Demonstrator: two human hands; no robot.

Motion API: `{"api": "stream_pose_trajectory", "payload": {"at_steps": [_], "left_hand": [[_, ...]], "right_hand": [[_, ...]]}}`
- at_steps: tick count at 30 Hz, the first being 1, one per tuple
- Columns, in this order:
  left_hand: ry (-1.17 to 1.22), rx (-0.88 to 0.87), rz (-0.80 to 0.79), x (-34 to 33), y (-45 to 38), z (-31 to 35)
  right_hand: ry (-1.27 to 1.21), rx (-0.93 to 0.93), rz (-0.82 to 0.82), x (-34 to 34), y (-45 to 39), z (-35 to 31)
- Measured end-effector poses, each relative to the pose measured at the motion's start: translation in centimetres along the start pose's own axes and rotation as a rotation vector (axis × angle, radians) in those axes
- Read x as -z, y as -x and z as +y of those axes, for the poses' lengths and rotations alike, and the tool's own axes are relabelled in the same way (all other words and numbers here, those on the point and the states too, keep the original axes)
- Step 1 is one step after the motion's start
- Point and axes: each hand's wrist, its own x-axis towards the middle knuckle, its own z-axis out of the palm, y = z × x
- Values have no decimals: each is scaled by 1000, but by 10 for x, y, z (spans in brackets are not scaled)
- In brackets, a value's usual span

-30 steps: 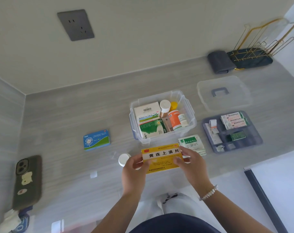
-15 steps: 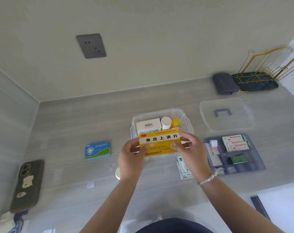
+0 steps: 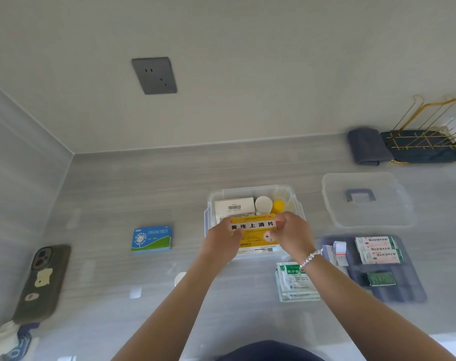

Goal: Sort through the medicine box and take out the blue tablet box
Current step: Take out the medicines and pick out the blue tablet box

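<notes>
While the blue tablet box (image 3: 151,238) lies out on the counter, left of the medicine box (image 3: 297,204) | left hand (image 3: 223,242) and right hand (image 3: 293,237) grip a yellow carton (image 3: 253,227) over it | retrieval looks done; yellow carton seemingly being returned.

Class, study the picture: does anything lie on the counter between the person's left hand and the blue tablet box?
Nothing visible does. The blue tablet box lies alone on the grey counter, outside the medicine box, with bare surface between it and the left hand. That hand and the right hand hold a yellow box.
</notes>
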Motion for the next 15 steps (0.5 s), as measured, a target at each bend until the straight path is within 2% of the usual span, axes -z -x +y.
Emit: {"api": "stream_pose_trajectory", "payload": {"at_steps": [8,12,15], "left_hand": [[69,158,-173,-3,-12,10],[100,218,-213,1,-19,12],[126,216,-184,-7,-16,14]], "right_hand": [[183,13,-305,-10,-16,3],[167,-32,-350,-10,-25,1],[201,-25,-370,-10,-28,2]]}}
